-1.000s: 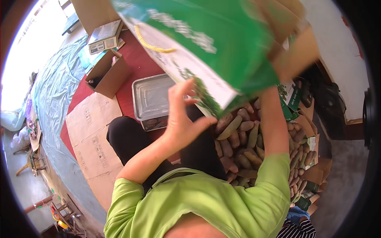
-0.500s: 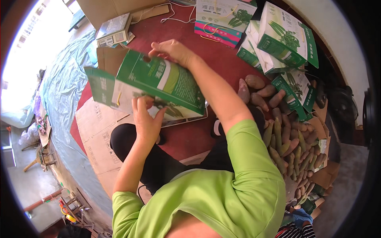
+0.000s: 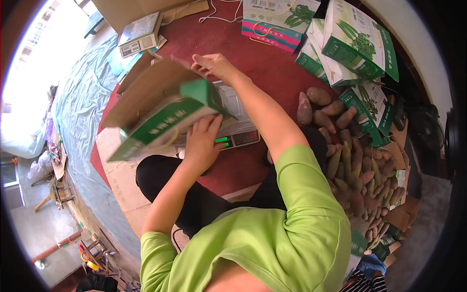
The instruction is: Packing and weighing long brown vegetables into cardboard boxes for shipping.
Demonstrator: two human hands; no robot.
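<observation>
I hold a green and white cardboard box (image 3: 158, 109) with both hands, its brown inside facing up. My left hand (image 3: 202, 141) grips its near bottom corner. My right hand (image 3: 214, 65) holds the far flap. The box hangs tilted over a digital scale (image 3: 238, 134) with a metal pan and a lit green display, which stands on the red floor mat (image 3: 272, 68) in front of my knees.
A heap of sweet potatoes (image 3: 350, 160) lies to my right. Several green and white boxes (image 3: 340, 44) stack at the back right. A second small scale (image 3: 138, 36) sits on brown cardboard (image 3: 126, 9) at the back left. Blue plastic sheeting (image 3: 82, 117) covers the left.
The box has come down from above my head to just over the scale and turned so its open brown side faces up. Both hands followed it down.
</observation>
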